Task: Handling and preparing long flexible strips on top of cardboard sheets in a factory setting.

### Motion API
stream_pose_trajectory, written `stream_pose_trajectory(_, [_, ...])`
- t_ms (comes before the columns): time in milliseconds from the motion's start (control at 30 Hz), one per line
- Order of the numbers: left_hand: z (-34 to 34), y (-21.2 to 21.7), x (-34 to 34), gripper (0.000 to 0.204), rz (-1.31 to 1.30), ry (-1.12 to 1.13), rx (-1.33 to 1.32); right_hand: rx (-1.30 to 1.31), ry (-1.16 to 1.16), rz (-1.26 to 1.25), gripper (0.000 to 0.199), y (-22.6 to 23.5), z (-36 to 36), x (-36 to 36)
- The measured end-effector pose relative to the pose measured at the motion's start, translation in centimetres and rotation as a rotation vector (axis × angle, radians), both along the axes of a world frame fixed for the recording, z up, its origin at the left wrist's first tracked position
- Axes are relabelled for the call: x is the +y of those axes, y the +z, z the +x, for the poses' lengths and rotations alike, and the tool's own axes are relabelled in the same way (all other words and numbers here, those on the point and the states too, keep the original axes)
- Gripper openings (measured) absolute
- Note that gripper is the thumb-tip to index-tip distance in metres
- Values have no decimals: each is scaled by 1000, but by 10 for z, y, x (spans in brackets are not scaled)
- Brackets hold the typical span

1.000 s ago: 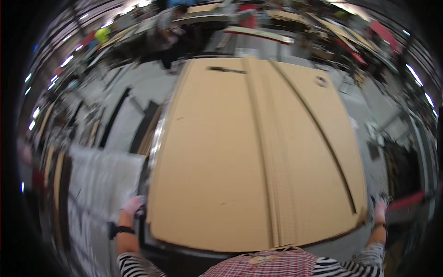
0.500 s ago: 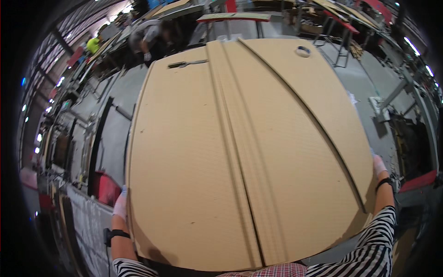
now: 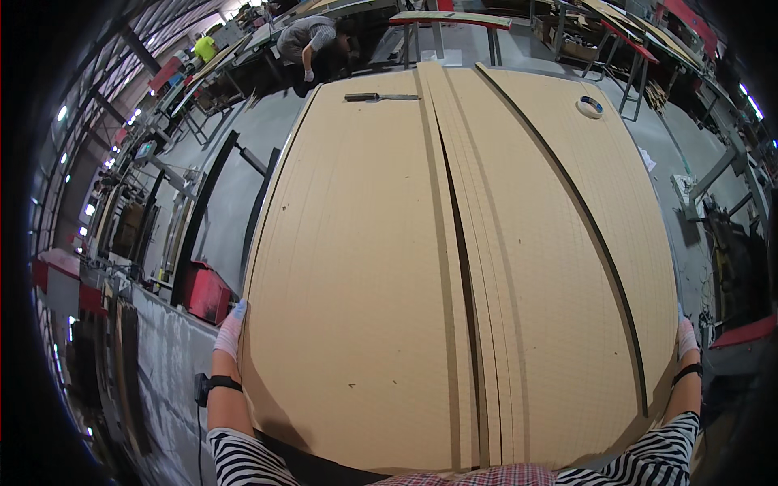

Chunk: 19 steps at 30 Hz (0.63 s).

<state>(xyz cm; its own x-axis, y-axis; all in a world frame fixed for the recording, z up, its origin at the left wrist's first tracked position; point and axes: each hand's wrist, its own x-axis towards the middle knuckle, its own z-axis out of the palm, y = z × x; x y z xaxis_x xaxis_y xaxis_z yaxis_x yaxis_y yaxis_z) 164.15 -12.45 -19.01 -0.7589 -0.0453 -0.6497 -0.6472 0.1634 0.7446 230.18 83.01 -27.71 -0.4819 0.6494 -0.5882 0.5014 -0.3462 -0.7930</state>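
A wide tan cardboard-like sheet (image 3: 348, 243) lies flat in front of me. A dark gap runs lengthwise near its middle, alongside narrow tan strips (image 3: 433, 81). My left hand (image 3: 229, 334), in a pale glove with bluish fingertips, is closed at the sheet's left edge. At the right edge my gloved right hand (image 3: 687, 336) grips too, its fingers mostly hidden. A long thin black strip (image 3: 596, 215) lies across the right part. Near the far edge rest a dark-handled knife-like tool (image 3: 381, 97) and a roll of tape (image 3: 591, 107).
A co-worker (image 3: 312, 44) bends over beyond the far left corner. Red-and-grey trestles (image 3: 450, 19) stand past the far edge. To the left are a red box-like object (image 3: 207, 292) and long black bars (image 3: 207, 215). Metal frames (image 3: 717, 182) stand on the right.
The view has shifted, so the sheet sits farther right in the picture. The gap along its middle looks longer and wider. Both hands remain at the side edges.
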Motion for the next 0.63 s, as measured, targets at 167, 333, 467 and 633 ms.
stream_pose_trajectory(167, [58,5,-42,65,-25,-42,-70,101,6,-72,50,-5,47,-37])
stream_pose_trajectory(333, [96,-4,-52,64,-277,-168,241,212,72,-160,48,-3,74,-41])
stream_pose_trajectory(467, [121,31,-28,66,-1026,-419,408,136,169,-37,54,1,72,-34])
stream_pose_trajectory(633, [213,55,-11,71,-1327,-549,641,-223,101,55,54,44,143,-78])
